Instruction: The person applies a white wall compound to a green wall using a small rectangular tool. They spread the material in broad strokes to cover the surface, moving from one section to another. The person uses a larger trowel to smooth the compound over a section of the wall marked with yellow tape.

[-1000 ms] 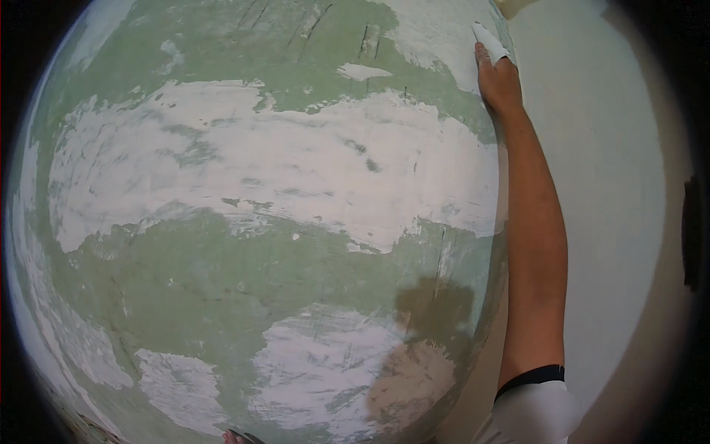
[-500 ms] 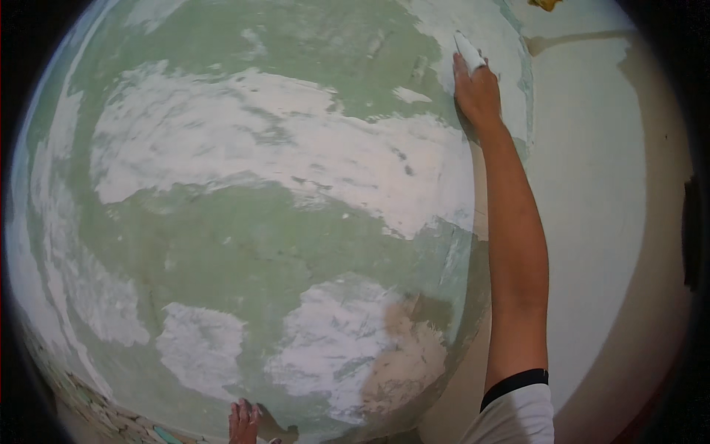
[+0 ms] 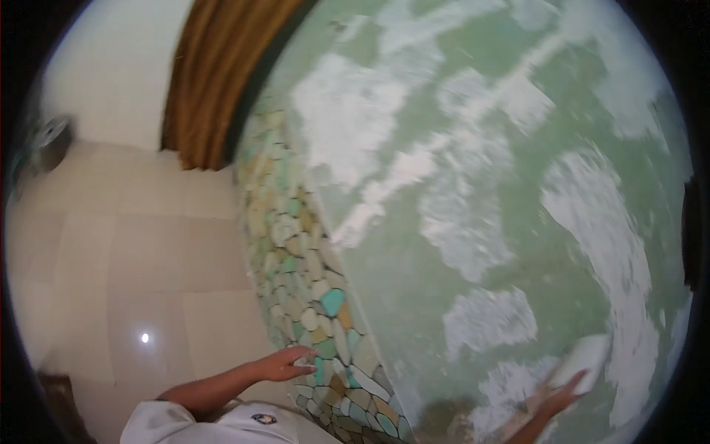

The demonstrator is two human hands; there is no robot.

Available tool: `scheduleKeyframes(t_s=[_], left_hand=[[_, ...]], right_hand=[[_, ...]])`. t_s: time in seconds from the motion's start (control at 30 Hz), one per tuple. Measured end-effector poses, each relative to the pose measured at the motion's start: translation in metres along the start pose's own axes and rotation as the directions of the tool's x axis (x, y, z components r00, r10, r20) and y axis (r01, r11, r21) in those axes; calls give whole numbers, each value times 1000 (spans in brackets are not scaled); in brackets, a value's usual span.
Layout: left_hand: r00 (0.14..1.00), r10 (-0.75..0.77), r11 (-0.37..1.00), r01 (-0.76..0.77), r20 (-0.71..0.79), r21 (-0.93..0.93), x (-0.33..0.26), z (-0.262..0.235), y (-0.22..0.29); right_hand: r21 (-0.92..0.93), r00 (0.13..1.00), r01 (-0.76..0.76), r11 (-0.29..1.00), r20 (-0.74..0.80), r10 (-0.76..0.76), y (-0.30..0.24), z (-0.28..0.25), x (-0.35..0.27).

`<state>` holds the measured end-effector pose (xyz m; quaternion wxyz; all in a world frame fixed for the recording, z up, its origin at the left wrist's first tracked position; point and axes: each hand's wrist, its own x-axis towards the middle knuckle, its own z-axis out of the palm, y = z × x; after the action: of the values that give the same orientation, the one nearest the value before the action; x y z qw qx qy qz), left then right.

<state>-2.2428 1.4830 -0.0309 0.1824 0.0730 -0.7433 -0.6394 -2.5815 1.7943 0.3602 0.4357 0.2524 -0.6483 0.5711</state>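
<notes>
A green wall (image 3: 392,296) with rough patches of white filler (image 3: 481,322) spreads across the right side. At the lower right my right hand (image 3: 558,396) is closed on a pale, flat spreader (image 3: 590,359), held against or close to the wall beside a long white patch (image 3: 606,222). The spreader's exact edge is blurred. My left hand (image 3: 287,363) is held out at the lower middle, in front of a band of coloured stones (image 3: 310,322). Its fingers are apart and nothing shows in them.
Beige floor tiles (image 3: 148,259) lie to the left of the stone band. A brown curtain (image 3: 211,81) hangs at the upper left, next to a white wall (image 3: 111,81). A metal-looking round container (image 3: 53,140) stands at the far left. A dark brown object (image 3: 63,403) sits at the lower left.
The view has swung left and turned, bringing floor, curtain and stones into sight. My right hand, earlier high on the wall with the spreader, now appears low. My left hand shows more fully.
</notes>
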Motion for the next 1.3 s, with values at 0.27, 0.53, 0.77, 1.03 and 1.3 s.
scheduleKeyframes(t_s=[0.27, 0.53, 0.77, 1.03, 1.3], left_hand=[[947, -122, 987, 148, -296, 68, -123, -83, 12], [650, -269, 953, 74, -711, -294, -218, -138, 24], [449, -237, 946, -93, -861, -310, -253, -197, 24], [63, -268, 925, -262, -961, -275, -294, -299, 27], [-317, -149, 957, -286, -937, -55, -327, -381, 46]], right_hand=[[-51, 18, -984, 173, 927, 374, -71, 172, -431], [-580, -556, -809, -96, 808, -195, -224, 254, -533], [-675, -639, -737, 29, 682, -356, -304, 299, -603], [-670, -658, -722, 174, 586, -473, -401, 402, -682], [-568, -624, -774, 280, 610, -489, -510, 448, -744]])
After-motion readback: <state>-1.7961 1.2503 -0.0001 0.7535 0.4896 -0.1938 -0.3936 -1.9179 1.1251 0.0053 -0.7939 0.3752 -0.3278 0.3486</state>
